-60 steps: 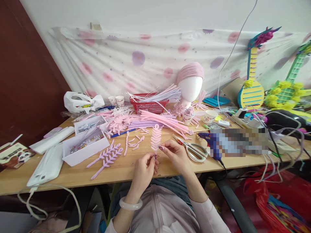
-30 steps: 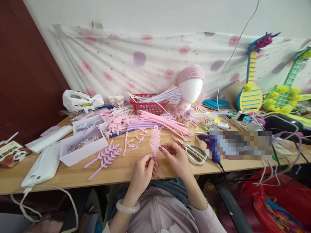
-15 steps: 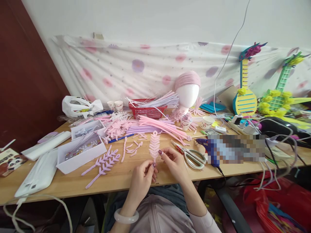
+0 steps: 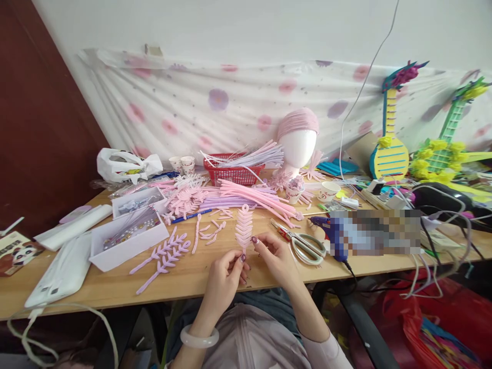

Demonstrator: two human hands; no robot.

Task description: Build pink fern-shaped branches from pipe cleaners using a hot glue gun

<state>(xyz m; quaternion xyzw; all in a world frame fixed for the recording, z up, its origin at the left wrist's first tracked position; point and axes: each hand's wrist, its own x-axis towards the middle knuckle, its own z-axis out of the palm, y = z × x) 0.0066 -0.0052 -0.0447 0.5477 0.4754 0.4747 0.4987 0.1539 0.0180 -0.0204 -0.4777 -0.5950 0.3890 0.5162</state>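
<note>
I've got a white wall (image 4: 269,28) beyond my left hand (image 4: 225,277), floral sheet (image 4: 184,102) across it; dark reddish-brown panel (image 4: 38,118) far left; wooden table (image 4: 184,282) below; black armrest (image 4: 361,324) right of my right hand (image 4: 279,259).

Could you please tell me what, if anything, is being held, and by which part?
The left hand holds the pink pipe-cleaner leaf by its lower end. The right hand is at the leaf's lower right edge; whether it grips cannot be told.

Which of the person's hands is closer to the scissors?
The right hand: it is just left of the scissors in the picture, not visibly touching them. The left hand is farther left, pinching the pink leaf-shaped piece near its base.
</note>
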